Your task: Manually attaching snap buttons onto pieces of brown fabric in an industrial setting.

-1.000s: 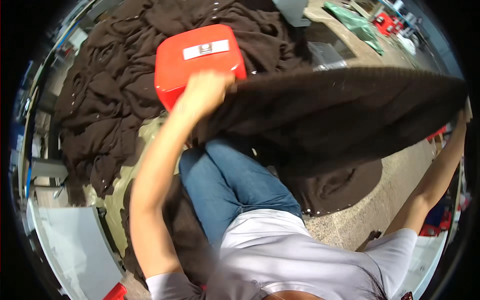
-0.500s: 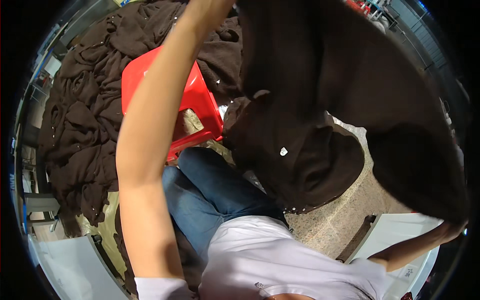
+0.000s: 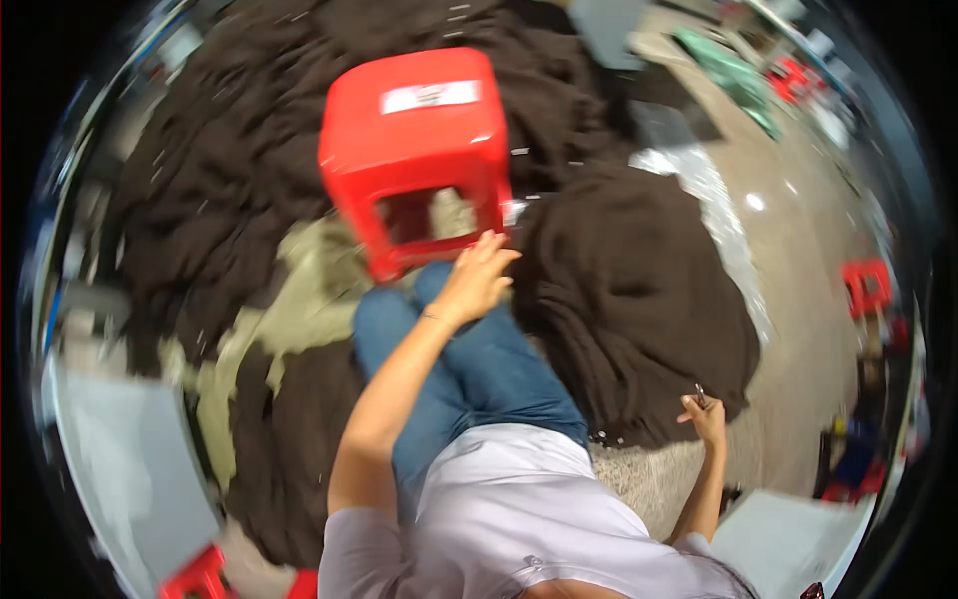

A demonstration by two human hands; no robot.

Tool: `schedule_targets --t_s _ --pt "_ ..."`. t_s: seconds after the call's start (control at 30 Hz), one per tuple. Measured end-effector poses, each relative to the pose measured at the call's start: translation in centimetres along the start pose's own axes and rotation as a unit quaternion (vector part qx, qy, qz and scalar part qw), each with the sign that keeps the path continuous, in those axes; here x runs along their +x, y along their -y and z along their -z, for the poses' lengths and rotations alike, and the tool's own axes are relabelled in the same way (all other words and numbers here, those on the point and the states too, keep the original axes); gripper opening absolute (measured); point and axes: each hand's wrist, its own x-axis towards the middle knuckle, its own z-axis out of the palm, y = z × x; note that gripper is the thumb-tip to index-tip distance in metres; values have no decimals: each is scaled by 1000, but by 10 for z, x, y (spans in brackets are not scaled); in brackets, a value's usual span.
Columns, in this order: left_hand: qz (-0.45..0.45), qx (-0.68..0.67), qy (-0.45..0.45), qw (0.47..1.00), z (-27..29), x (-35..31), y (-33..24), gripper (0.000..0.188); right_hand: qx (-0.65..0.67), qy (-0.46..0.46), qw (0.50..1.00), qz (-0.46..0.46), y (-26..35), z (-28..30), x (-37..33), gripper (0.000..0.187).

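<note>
Blurrily, the right hand grips a small dark object, kind unclear; left hand spread; pale floor gleams.

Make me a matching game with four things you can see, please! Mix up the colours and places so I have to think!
Things:
1. stool
2. left hand
3. right hand
4. trousers

Colours, places and states:
A. holding a small dark thing
B. blue
C. red
D. above the trousers

Right pairs: 1-C, 2-D, 3-A, 4-B
</note>
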Motion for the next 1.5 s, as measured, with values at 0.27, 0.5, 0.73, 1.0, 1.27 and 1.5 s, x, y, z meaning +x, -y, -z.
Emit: schedule_targets --t_s 0.27,0.5,0.73,1.0,1.27,1.5 --pt "339 2 -401 851 29 -228 23 28 12 264 932 249 212 -216 -14 21" --pt "600 240 -192 738 -21 -430 7 52 -81 349 825 437 289 -315 -39 12" --pt "753 253 -344 500 34 -459 9 51 -71 328 848 410 283 -322 -40 18" --pt "633 81 -44 769 79 -398 27 16 -37 314 878 359 277 -314 -40 20" --pt "501 297 -59 811 19 -317 170 63 -20 288 882 372 273 -320 -46 18" --pt "569 7 -43 821 24 -302 174 37 -27 269 891 366 274 -319 -45 17"
